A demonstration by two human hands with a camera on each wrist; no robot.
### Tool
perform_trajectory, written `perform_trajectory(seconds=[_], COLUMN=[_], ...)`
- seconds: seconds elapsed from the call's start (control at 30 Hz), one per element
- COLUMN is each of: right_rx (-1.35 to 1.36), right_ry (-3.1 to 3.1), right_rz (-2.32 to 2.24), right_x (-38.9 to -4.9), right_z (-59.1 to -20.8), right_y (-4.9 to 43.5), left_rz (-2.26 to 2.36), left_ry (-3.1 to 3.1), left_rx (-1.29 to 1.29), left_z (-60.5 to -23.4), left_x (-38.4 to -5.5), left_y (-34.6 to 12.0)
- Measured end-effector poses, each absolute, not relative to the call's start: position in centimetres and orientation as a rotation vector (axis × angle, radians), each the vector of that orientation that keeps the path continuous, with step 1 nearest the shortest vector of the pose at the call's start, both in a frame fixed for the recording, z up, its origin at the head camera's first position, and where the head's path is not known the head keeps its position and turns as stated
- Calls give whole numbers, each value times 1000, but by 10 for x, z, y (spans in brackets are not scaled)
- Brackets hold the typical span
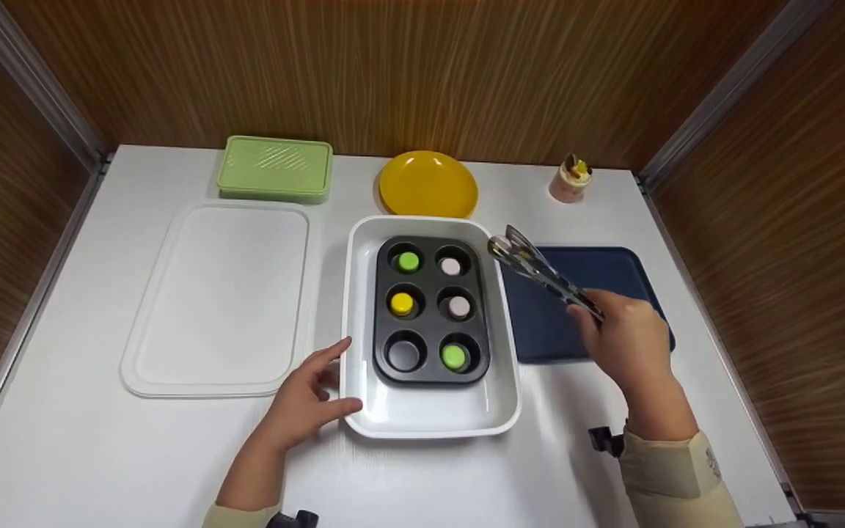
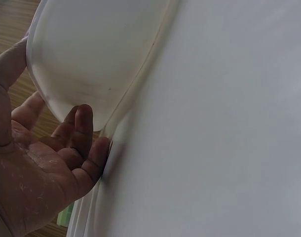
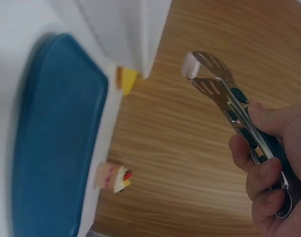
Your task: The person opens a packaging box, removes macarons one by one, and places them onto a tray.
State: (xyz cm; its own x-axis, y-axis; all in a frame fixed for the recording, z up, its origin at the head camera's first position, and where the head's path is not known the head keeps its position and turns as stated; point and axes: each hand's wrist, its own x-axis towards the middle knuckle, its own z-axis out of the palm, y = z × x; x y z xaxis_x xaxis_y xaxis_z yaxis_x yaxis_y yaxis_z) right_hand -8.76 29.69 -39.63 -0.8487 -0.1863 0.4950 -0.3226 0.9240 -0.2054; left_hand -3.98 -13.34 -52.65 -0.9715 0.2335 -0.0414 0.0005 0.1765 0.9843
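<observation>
My right hand (image 1: 631,341) grips metal tongs (image 1: 540,270), held over the dark blue tray, their tips near the white bin's right rim. Between the tong tips is a small pale pink piece (image 3: 191,65). My left hand (image 1: 304,402) holds the left side of the white bin (image 1: 430,419), its thumb over the rim near the front corner and the other fingers along the outer wall. Inside the bin lies a dark muffin tin (image 1: 431,323). Most cups contain a small round piece: green (image 1: 453,357), yellow (image 1: 402,303) or pale pink (image 1: 459,306). The front-left cup (image 1: 403,355) is bare.
A flat white lid (image 1: 224,301) lies to the left, with a green lidded box (image 1: 276,167) behind it. The yellow plate (image 1: 428,183) sits behind the bin. At the back right stands a small dessert cup (image 1: 569,183). The dark blue tray (image 1: 551,334) lies right of the bin.
</observation>
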Motion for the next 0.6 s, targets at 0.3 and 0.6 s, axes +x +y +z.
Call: perform_trajectory(seconds=[0.3,0.6], right_rx=[247,110], right_ry=[-2670,-2805], right_rz=[397,432], right_x=[-106,-118], right_z=[-423,-441], right_y=[312,316], left_rz=[1896,1878], left_ry=[2253,2262], left_rx=[222,213], left_z=[-527,-528], left_x=[-40,-40], left_y=[-134,-134])
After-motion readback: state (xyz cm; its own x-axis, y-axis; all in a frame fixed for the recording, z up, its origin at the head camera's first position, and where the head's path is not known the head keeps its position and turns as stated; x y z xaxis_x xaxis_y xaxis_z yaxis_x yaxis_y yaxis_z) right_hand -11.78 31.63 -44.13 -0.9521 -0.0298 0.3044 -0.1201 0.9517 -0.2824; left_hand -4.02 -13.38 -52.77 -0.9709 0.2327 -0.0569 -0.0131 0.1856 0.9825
